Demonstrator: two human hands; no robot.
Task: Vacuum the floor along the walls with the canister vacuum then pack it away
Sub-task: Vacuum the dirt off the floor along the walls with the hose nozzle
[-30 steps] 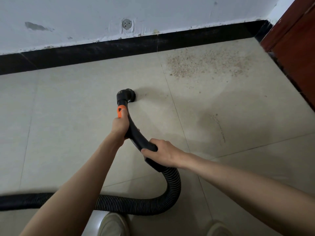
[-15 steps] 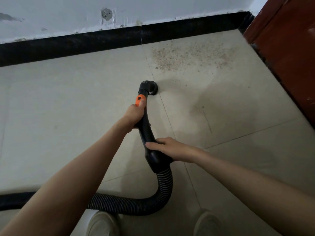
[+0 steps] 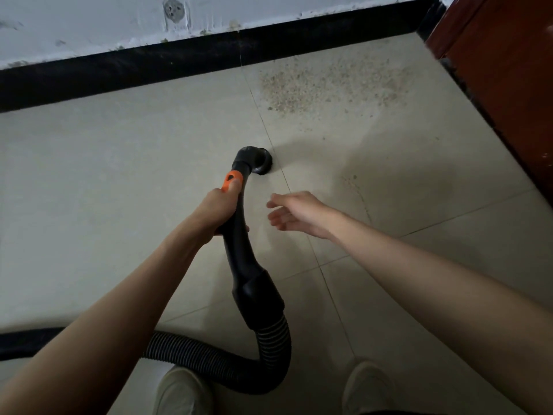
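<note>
The left hand [image 3: 220, 209] grips the curved black plastic vacuum handle [image 3: 239, 241], its thumb lying on the handle's orange slider [image 3: 231, 181]. The right hand [image 3: 299, 215] hovers just beside the handle, released, fingers loosely spread and touching nothing. The handle's round black nozzle end [image 3: 259, 163] rests on the pale beige tiled floor [image 3: 119, 181], on a grout line, apart from the black skirting board [image 3: 149, 65] at the floor's far edge. A ribbed black hose [image 3: 215, 362] loops from the handle toward the floor's near left edge. Brownish scattered grit [image 3: 326, 85] lies by the far right corner, beside a reddish-brown wooden door [image 3: 508, 70]. Two pale shoes [image 3: 182, 390] stand at the near edge.
</note>
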